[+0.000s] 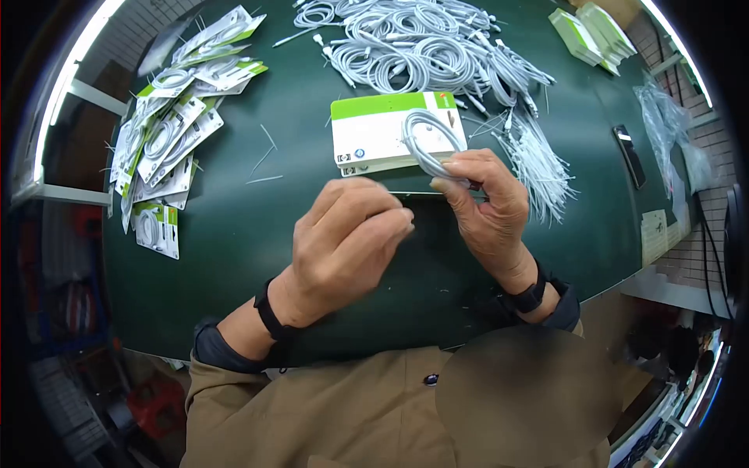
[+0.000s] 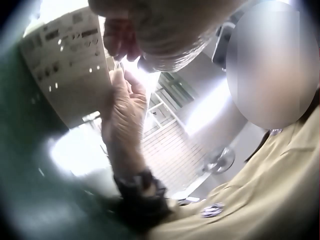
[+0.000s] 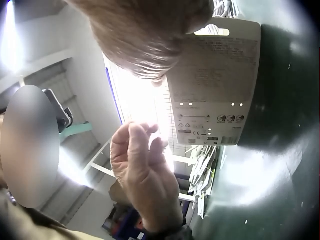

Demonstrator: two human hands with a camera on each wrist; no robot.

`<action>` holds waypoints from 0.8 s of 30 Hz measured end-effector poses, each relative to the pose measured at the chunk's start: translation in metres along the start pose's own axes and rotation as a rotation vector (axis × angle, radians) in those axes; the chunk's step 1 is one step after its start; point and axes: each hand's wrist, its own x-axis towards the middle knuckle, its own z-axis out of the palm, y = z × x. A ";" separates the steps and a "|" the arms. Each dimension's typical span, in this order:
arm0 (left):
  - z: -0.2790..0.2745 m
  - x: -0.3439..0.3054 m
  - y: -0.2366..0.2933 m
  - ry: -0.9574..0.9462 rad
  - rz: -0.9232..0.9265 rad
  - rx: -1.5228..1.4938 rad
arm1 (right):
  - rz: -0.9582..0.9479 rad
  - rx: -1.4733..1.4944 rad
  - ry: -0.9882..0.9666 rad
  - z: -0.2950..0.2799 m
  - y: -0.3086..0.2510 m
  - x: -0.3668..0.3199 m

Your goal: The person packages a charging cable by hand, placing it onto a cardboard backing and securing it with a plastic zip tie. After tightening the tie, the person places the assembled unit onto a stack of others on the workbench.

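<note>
In the head view, my right hand (image 1: 491, 203) pinches a coiled white cable (image 1: 427, 140) between thumb and fingers, in front of a stack of green-and-white packaging cards (image 1: 370, 136). The right wrist view shows the printed back of a card (image 3: 210, 85), raised off the table close by the right hand, its hanging slot near the fingers. My left hand (image 1: 343, 242) is to the left, apart from the coil. Its fingers are curled, thumb and forefinger tips together in the right wrist view (image 3: 145, 170), with nothing visible between them.
A large heap of white coiled cables (image 1: 413, 47) lies at the back. Carded cables (image 1: 160, 140) pile up on the left. Thin white ties (image 1: 538, 171) form a bunch on the right. More card stacks (image 1: 593, 35), a phone (image 1: 629, 156) and plastic bags (image 1: 671, 140) lie farther right.
</note>
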 end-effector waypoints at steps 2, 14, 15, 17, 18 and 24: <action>-0.007 -0.018 0.018 -0.123 -0.424 -0.375 | -0.023 -0.020 -0.024 -0.001 -0.006 -0.002; 0.006 -0.045 0.020 0.114 -1.662 -1.520 | -0.145 0.037 -0.259 0.003 -0.012 -0.014; 0.005 -0.045 0.019 0.095 -1.636 -1.497 | -0.118 0.050 -0.283 0.002 -0.012 -0.009; 0.006 -0.046 0.018 0.065 -1.581 -1.454 | -0.044 0.047 -0.343 -0.004 -0.017 -0.002; 0.007 -0.048 0.020 0.059 -1.579 -1.447 | -0.008 0.043 -0.371 -0.006 -0.019 0.001; 0.016 -0.051 0.020 0.024 -1.437 -1.425 | -0.076 -0.136 -0.426 0.002 -0.023 0.003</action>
